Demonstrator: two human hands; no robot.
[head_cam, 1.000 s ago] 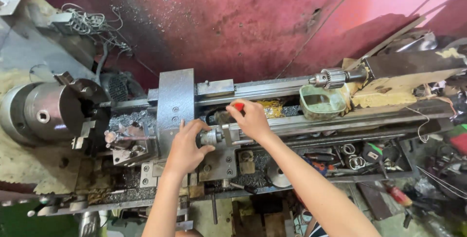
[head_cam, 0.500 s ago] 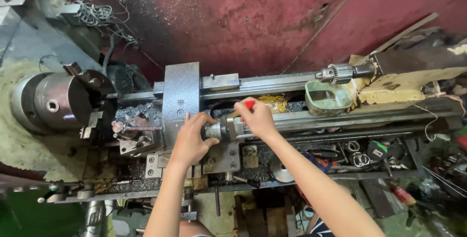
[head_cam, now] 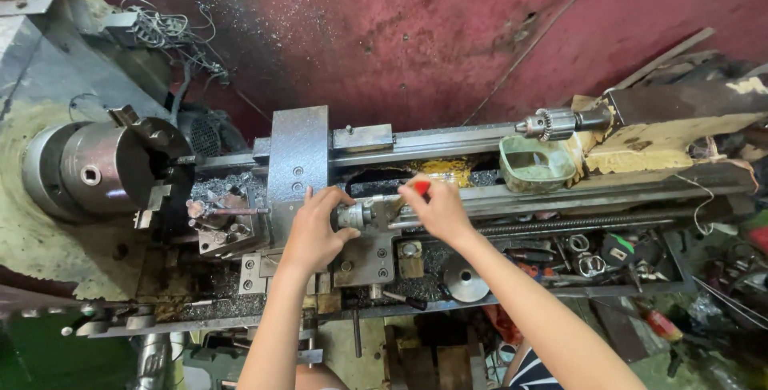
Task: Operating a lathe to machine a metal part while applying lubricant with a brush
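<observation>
Lathe chuck far left of frame. Left hand at centre, fingers curled around small metal dial on carriage. Right hand beside it, pinching red-tipped handle. Drill chuck upper right.

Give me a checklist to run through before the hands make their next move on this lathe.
1. Left hand gripping the small round metal dial: ok.
2. Right hand holding the red-tipped handle: ok.
3. Both hands away from the large silver three-jaw chuck: ok.
4. Chuck at rest: cannot tell.
5. Metal chips around the grey tool post: not ok.
6. Silver drill chuck on the tailstock away from both hands: ok.
</observation>
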